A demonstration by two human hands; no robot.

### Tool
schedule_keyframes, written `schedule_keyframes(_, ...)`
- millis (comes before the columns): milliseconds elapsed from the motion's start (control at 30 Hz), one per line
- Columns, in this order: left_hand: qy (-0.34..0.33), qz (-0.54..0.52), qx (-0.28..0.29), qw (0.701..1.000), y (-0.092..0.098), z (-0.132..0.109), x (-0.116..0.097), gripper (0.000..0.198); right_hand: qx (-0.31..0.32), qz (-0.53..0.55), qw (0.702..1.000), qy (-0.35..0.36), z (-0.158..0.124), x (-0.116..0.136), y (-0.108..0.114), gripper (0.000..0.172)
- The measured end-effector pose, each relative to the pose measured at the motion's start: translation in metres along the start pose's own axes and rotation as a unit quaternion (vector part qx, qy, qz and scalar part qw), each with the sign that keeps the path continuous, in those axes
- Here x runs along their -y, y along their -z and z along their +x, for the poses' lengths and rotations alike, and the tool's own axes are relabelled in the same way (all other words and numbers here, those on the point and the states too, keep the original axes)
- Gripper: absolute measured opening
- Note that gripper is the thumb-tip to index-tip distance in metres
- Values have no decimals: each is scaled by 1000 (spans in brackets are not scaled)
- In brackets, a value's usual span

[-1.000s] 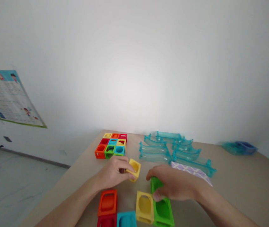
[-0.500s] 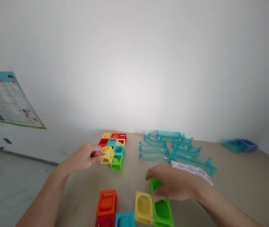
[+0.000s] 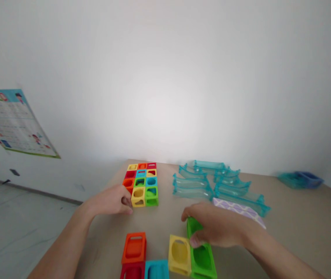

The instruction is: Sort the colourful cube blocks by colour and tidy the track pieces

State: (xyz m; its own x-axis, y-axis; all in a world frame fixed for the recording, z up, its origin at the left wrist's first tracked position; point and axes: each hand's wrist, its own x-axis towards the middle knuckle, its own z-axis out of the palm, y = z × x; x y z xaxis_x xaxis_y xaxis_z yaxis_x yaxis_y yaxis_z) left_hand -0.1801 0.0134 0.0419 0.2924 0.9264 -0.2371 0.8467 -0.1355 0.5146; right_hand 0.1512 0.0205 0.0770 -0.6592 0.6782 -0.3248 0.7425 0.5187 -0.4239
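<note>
My left hand (image 3: 114, 200) has its thumb and fingers curled closed at the left side of a yellow cube block (image 3: 138, 197) with a round hole. That block sits in the near row of a grid of coloured blocks, against a green block (image 3: 152, 196). My right hand (image 3: 212, 224) grips a green cube block (image 3: 193, 226), which its fingers partly cover. Directly in front of it is a second green block (image 3: 202, 261), beside a yellow block (image 3: 180, 254). An orange block (image 3: 134, 248), a red block (image 3: 133, 271) and a blue block (image 3: 157, 269) lie near the bottom edge.
Clear teal track pieces (image 3: 193, 188) lie at the back of the tan table (image 3: 165, 221). A purple patterned strip (image 3: 238, 211) is behind my right hand. Blurred blue pieces (image 3: 307, 180) are at the far right. A poster (image 3: 17, 124) hangs on the wall.
My left hand has lowered the yellow block into the near row, left of the green one, and its fingers now show at the block's left edge. My right hand stays on its green block.
</note>
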Motion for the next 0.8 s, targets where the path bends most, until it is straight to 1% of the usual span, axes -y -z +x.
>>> schedule_keyframes(33, -2, 9, -9, 1000, 0, 1, -1, 18, -1, 0, 1000, 1, 0, -1, 0, 51)
schedule_keyframes(67, -5, 24, -31, 999, 0, 3, -1, 24, -2, 0, 1000, 2, 0, -1, -1, 51)
schedule_keyframes(133, 2, 56, -93, 994, 0, 7, -2, 34, 0, -1, 1000, 4, 0, -1, -1, 51)
schedule_keyframes(200, 17, 78, -155, 985, 1, 11, -2, 38, 2, -2, 1000, 5, -1, 1, 0, 51)
schedule_keyframes(267, 20, 89, -206, 974, 2, 11, -4, 39, 4, -4, 1000, 2, -2, 3, 1, 51)
schedule_keyframes(300, 13, 81, -218, 973, 3, 10, -6, 39, 4, -5, 1000, -1, -2, 4, 2, 51)
schedule_keyframes(333, -3, 58, -216, 975, 3, 7, -10, 39, 4, -7, 1000, -4, -2, 5, 2, 51)
schedule_keyframes(367, -26, 21, -191, 981, 3, 4, -14, 38, 3, -9, 1000, -6, -2, 6, 2, 51)
schedule_keyframes(400, -55, -22, -142, 988, 2, 0, -19, 35, 4, -12, 1000, -9, -1, 6, 2, 51)
schedule_keyframes(433, -84, -63, -71, 992, 1, -4, -25, 33, 4, -14, 1000, -11, -1, 5, 1, 50)
schedule_keyframes(467, -113, -89, 13, 989, 0, -7, -30, 36, 4, -16, 1000, -15, -1, 5, 1, 49)
schedule_keyframes(533, -160, -99, 161, 969, -5, -10, -37, 55, 0, -23, 1000, -16, -3, 5, 0, 48)
schedule_keyframes(567, -172, -95, 210, 958, -8, -10, -38, 60, -6, -32, 999, -12, -5, 6, 0, 47)
schedule_keyframes(600, -173, -93, 242, 950, -11, -9, -38, 61, -20, -48, 999, 1, -7, 9, -1, 44)
schedule_keyframes(633, -165, -89, 255, 948, -14, -7, -37, 59, -40, -67, 997, 24, -9, 13, -2, 40)
schedule_keyframes(667, -156, -85, 256, 950, -16, -5, -36, 56, -63, -86, 992, 59, -10, 18, -4, 37)
schedule_keyframes(733, -142, -68, 232, 960, -19, -1, -33, 48, -104, -114, 975, 159, -10, 30, -14, 37)
schedule_keyframes(800, -138, -47, 195, 970, -19, 1, -31, 41, -116, -129, 947, 271, -2, 42, -32, 42)
